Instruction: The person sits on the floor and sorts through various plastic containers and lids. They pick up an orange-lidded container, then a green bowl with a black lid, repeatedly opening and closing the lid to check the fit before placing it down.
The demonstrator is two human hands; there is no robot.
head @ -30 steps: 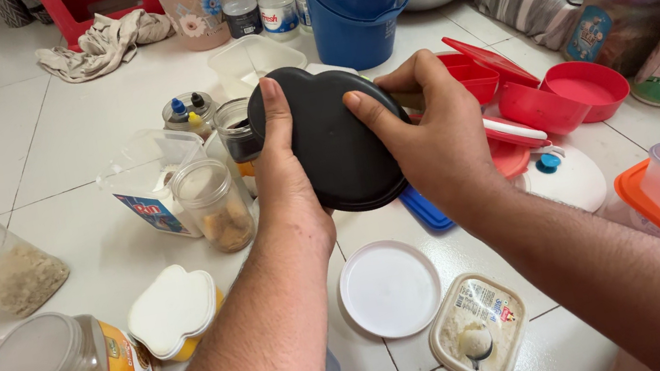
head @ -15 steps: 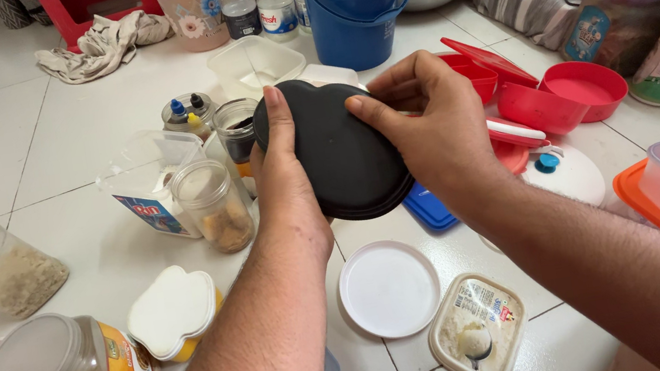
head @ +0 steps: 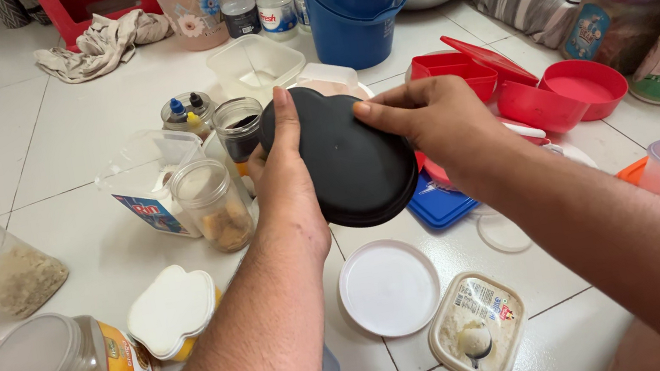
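A black lid (head: 347,156) with a lobed outline is held up above the white tiled floor (head: 29,127), tilted with its flat face toward the camera. The left hand (head: 285,179) clasps its left edge, thumb pressed along the rim and fingers curled behind it. The right hand (head: 435,125) pinches the right edge, thumb on the face and fingers wrapped behind.

Just behind the lid stand a small dark-filled jar (head: 238,129) and a clear square tub (head: 256,63). Beneath it on the floor lie a blue lid (head: 439,205) and a round white lid (head: 389,287). Beside that sits an open tub of white paste (head: 476,328). Red containers (head: 549,93) cluster to the right, and a blue bucket (head: 354,5) stands at the far edge of the floor.
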